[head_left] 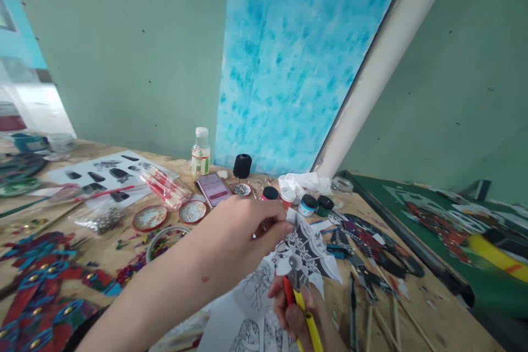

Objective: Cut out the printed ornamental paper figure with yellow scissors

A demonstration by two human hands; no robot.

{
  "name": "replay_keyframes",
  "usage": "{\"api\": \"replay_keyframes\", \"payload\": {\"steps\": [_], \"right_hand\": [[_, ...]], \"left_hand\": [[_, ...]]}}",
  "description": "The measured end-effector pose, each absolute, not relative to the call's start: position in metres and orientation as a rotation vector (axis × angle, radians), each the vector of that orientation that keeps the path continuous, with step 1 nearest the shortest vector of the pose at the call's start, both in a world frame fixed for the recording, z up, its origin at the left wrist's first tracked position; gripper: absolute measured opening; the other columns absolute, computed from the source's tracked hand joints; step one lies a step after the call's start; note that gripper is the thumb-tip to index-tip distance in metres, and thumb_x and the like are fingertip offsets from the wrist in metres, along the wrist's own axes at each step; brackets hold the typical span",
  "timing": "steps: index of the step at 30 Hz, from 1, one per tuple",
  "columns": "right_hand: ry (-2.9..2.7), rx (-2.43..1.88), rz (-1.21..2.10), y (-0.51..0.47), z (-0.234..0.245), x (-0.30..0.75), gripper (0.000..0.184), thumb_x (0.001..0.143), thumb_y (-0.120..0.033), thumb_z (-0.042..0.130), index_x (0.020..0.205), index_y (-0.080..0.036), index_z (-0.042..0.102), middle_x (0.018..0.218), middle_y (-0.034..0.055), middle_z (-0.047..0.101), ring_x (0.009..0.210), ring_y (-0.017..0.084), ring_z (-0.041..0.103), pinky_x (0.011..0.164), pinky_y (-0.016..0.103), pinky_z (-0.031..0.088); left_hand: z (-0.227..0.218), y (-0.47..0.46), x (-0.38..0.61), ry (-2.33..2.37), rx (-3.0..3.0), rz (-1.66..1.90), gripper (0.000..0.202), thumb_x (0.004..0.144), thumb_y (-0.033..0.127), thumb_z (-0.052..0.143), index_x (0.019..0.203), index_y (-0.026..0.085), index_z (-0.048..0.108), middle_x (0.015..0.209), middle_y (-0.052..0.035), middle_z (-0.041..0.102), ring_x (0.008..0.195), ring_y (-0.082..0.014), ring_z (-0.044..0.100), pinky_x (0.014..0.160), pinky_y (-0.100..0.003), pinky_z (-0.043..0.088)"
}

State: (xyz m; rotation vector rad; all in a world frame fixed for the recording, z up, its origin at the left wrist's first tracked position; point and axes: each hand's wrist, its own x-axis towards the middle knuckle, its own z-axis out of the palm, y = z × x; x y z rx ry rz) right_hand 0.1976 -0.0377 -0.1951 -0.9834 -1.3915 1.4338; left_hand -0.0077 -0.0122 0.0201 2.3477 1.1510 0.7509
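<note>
My left hand reaches across from the left and pinches the top edge of a black-and-white paper cutout of a figure's head. My right hand sits low at the bottom edge and grips scissors with red and yellow handles, whose metal tip meets the cutout from below. Under both hands lies a white sheet with line drawings.
Small paint jars, a phone, a clear bottle and a black spool stand behind. Round lids, a bag of red sticks, coloured puppet pieces lie left; tools and sticks right, beside a green mat.
</note>
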Motion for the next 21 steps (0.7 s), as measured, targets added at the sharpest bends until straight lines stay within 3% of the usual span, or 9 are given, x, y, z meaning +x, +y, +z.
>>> {"api": "replay_keyframes", "payload": {"steps": [6,11,16,21], "right_hand": [[-1.602,-0.970,1.360,-0.039,-0.196,0.206,0.069,0.080,-0.086,0.057,0.092,-0.019,0.069,0.059,-0.0028,0.050,0.045,0.011,0.039,0.046,0.025,0.033],[-1.596,-1.048,1.316,-0.050,-0.186,0.212,0.054,0.086,-0.073,0.067,0.097,-0.020,0.070,0.067,-0.0013,0.054,0.055,0.015,0.044,0.056,0.029,0.039],[-1.594,-1.006,1.364,-0.048,-0.191,0.214,0.056,0.086,-0.076,0.065,0.096,-0.021,0.068,0.065,-0.0020,0.052,0.053,0.013,0.042,0.051,0.026,0.032],[-1.543,-0.961,1.369,-0.039,-0.214,0.212,0.069,0.083,-0.089,0.052,0.092,-0.022,0.063,0.056,-0.0057,0.043,0.042,0.009,0.027,0.043,0.023,0.020]], "left_hand": [[0.021,-0.012,-0.007,1.173,2.349,0.684,0.029,0.099,0.027,0.053,0.071,0.020,0.060,0.062,0.0019,0.061,0.052,-0.0118,0.051,0.052,-0.025,0.032],[0.022,-0.013,-0.005,1.204,2.361,0.646,0.031,0.099,0.025,0.054,0.069,0.020,0.058,0.058,0.0027,0.059,0.050,-0.0114,0.050,0.052,-0.025,0.031],[0.021,-0.012,-0.005,1.129,2.387,0.683,0.028,0.099,0.026,0.053,0.073,0.019,0.063,0.063,0.0007,0.064,0.054,-0.0122,0.055,0.051,-0.025,0.032],[0.020,-0.013,-0.004,1.168,2.349,0.645,0.028,0.099,0.028,0.051,0.074,0.021,0.061,0.064,0.0012,0.065,0.055,-0.0126,0.056,0.051,-0.025,0.032]]}}
